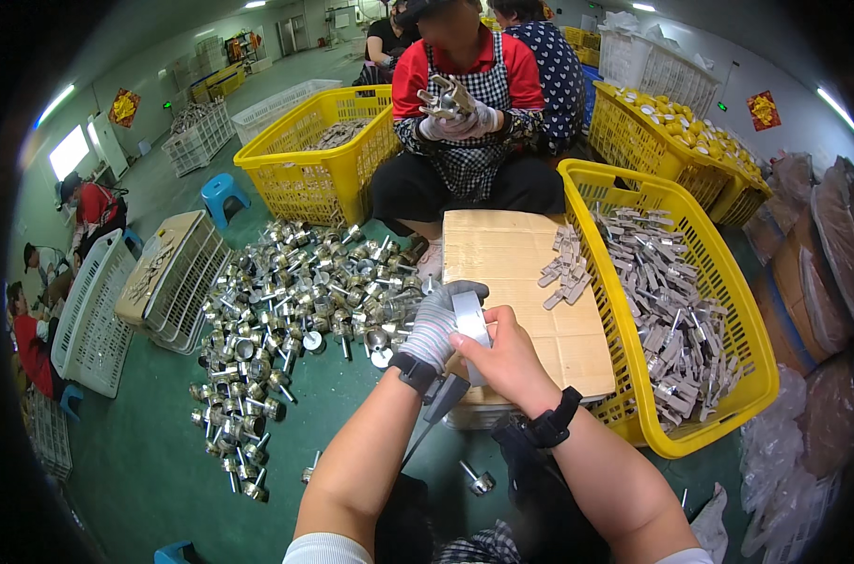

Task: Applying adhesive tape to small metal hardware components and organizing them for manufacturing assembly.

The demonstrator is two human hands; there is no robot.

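Note:
Above the near part of a cardboard-topped work surface (502, 244), my two hands meet at a flat white strip-like piece (469, 318); its exact kind I cannot make out. My left hand (434, 324), in a striped grey-white glove with dark fingertips, is closed against the piece from the left. My bare right hand (504, 355) pinches it from the right, thumb on top. Several flat grey metal clamp-like parts (568, 268) lie on the cardboard to the right. Dark straps with a small device circle my wrists.
Many metal cups with threaded stems (295, 301) are heaped on the green floor at left. A yellow basket (761, 376) of grey metal parts stands close at right. Across from me sits a person (469, 85) in gloves holding metal parts. Another yellow basket (305, 169) stands behind the heap.

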